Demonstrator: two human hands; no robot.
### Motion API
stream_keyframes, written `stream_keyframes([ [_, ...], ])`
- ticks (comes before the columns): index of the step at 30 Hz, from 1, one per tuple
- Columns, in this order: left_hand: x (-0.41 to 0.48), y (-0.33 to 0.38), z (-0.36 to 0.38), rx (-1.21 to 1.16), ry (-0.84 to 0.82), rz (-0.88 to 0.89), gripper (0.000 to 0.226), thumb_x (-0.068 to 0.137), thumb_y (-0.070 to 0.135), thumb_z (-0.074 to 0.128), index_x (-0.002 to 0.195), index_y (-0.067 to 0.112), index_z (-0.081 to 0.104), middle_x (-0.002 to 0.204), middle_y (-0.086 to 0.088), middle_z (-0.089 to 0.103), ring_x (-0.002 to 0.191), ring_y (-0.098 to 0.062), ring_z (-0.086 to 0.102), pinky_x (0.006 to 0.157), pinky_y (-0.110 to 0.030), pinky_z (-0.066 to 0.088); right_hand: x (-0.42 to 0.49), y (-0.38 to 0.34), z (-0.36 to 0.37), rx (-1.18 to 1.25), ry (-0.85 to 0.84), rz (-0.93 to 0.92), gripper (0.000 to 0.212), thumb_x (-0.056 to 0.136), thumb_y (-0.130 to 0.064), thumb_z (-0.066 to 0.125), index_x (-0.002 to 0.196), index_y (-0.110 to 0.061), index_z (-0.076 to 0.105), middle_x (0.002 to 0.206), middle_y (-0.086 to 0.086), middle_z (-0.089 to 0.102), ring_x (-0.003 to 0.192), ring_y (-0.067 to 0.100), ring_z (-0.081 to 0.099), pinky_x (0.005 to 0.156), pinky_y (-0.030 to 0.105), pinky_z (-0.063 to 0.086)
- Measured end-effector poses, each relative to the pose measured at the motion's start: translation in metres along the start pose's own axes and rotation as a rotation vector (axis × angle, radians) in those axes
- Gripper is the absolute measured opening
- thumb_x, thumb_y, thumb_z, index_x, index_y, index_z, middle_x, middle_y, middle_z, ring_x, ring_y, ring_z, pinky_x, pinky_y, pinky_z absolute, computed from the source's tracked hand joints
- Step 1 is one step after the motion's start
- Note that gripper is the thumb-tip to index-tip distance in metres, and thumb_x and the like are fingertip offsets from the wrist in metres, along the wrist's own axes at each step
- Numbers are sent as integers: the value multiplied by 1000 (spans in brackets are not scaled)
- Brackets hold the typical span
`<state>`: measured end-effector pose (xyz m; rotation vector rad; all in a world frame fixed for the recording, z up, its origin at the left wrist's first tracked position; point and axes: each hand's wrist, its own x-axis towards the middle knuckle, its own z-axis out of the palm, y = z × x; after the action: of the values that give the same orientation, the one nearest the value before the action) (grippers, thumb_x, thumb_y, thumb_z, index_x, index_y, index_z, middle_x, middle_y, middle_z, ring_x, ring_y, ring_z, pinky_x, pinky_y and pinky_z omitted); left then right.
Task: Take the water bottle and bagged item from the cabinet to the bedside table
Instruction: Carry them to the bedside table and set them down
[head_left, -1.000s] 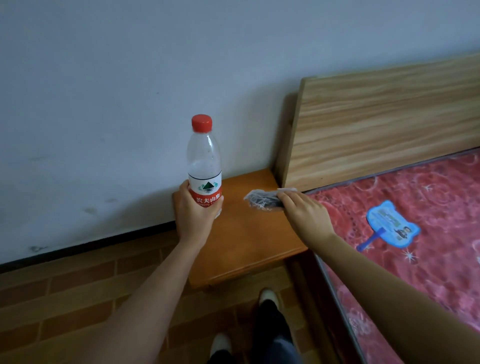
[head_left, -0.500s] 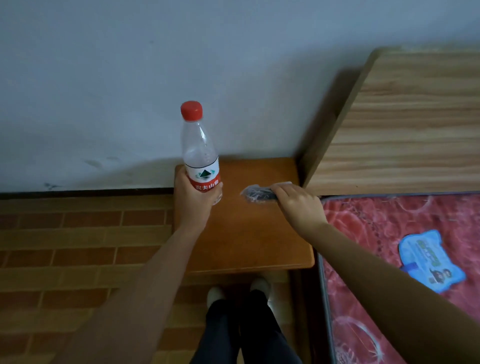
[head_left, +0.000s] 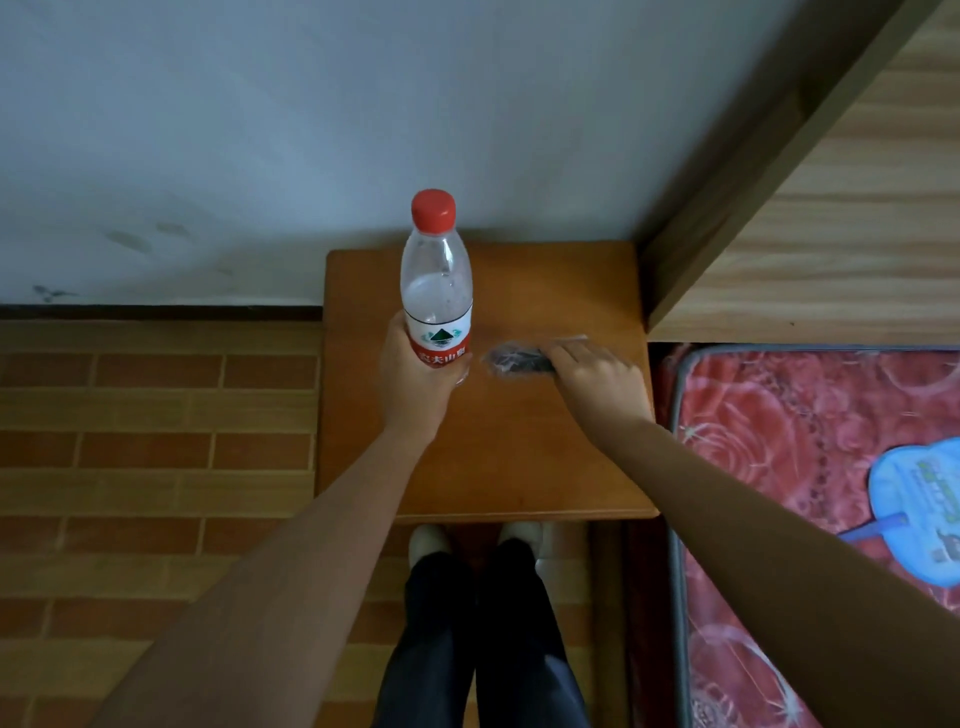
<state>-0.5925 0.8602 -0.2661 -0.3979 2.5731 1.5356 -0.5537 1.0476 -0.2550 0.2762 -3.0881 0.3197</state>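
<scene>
A clear water bottle (head_left: 437, 291) with a red cap and red-and-white label stands upright over the orange-brown bedside table (head_left: 519, 467). My left hand (head_left: 413, 376) is wrapped around its lower half. Whether its base touches the tabletop I cannot tell. To its right, my right hand (head_left: 597, 376) pinches a small clear bag with a dark item inside (head_left: 511, 358), held low over the middle of the tabletop. The two hands are a short gap apart.
A grey wall rises behind the table. A light wooden headboard (head_left: 857, 234) and a bed with a red floral cover (head_left: 779, 441) lie to the right, with a blue fan (head_left: 919, 509) on it. Brick-patterned floor (head_left: 156, 441) spreads left. My feet stand at the table's front edge.
The view has swung to face the table squarely and from closer. Both hands have come over the tabletop, still holding the bottle and the bag.
</scene>
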Motion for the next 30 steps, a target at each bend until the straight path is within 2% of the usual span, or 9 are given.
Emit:
stream_keyframes([
  [4,6,-22,6,14,-18,14,72,65,21,80,125,17,41,124,-4,56,113,-18,53,89,-32,48,-2,0,20,19,10,3,42,58,6,77,97,-4,66,92,15,72,80,30,69,58,39,55],
  [7,12,-33,8,5,-18,21,72,65,19,80,126,17,40,123,-4,56,111,-16,53,88,-27,48,-4,0,31,13,29,3,42,61,3,78,100,-5,66,97,14,71,88,29,68,67,39,55],
  [10,17,-41,9,-4,-6,48,73,66,17,80,126,16,40,122,-5,57,111,-18,54,88,-31,50,-2,-1,39,15,70,-16,39,64,2,76,101,-5,66,100,13,71,94,27,66,76,39,54],
  [14,22,-48,9,-5,-13,61,73,66,16,80,126,14,39,122,-6,57,111,-20,55,88,-30,50,-2,-5,48,-1,114,-39,31,67,2,72,97,-6,68,97,12,72,93,28,67,80,38,53],
  [20,26,-58,10,-6,-33,71,75,66,17,80,128,14,37,122,-7,56,113,-19,53,90,-31,49,-15,-19,63,-5,-60,48,37,59,4,79,93,-3,65,97,16,71,92,31,67,67,41,58],
  [23,28,-64,11,1,-30,107,75,68,19,79,129,13,36,123,-7,55,114,-17,52,90,-25,47,-21,-20,70,-15,-123,71,47,61,3,79,104,-2,62,107,19,68,100,34,63,73,45,57],
  [26,29,-71,12,8,-31,122,74,69,24,78,130,15,36,125,-6,54,115,-16,52,93,-33,48,-27,-19,78,-44,-179,56,61,60,4,80,116,-3,58,116,21,63,108,37,59,80,50,55],
  [30,31,-82,13,25,1,147,76,68,28,78,130,16,36,126,-8,51,117,-19,50,92,-41,50,-34,-18,88,-49,-231,44,70,59,3,81,123,-4,54,123,19,59,115,36,54,85,50,52],
])
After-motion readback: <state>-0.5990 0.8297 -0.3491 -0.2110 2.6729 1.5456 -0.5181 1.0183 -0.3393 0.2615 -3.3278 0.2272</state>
